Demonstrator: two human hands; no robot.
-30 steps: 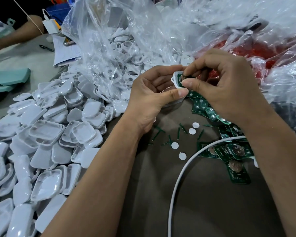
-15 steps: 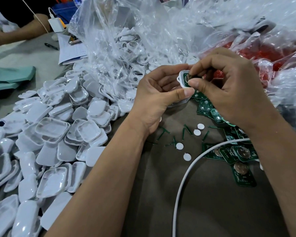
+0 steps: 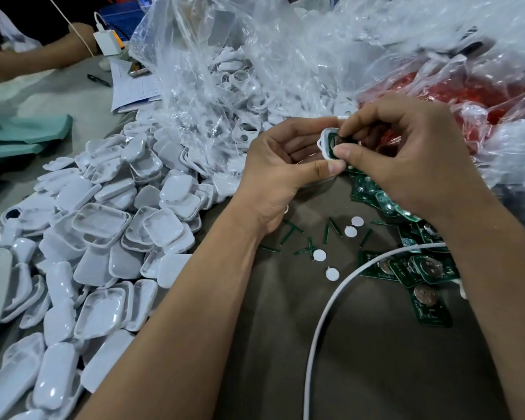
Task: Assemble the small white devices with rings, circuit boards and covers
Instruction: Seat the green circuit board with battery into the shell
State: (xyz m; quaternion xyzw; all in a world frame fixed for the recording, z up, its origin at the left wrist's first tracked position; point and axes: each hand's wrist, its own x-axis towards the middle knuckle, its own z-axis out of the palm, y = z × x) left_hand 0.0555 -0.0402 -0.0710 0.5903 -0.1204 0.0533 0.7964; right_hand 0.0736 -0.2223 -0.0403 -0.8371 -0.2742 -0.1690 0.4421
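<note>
My left hand (image 3: 281,165) grips a small white device shell (image 3: 324,144) from below, thumb along its near edge. My right hand (image 3: 406,153) pinches a green circuit board (image 3: 335,143) that sits in the shell, thumb and forefinger on it. A heap of white covers (image 3: 103,225) lies on the left of the table. More green circuit boards (image 3: 419,268) with coin cells lie at the right, partly under my right forearm. Small white round discs (image 3: 331,273) and green strips (image 3: 294,231) lie between my arms.
A clear plastic bag (image 3: 225,71) of white ringed shells rises behind the hands. A red bag (image 3: 455,95) sits at the back right. A white cable (image 3: 325,313) curves across the brown table (image 3: 361,374). Another person's arm (image 3: 28,59), a charger and papers are at the far left.
Both hands stay together on the shell and board, with the right fingers shifting slightly on the board. The camera view has drifted a little.
</note>
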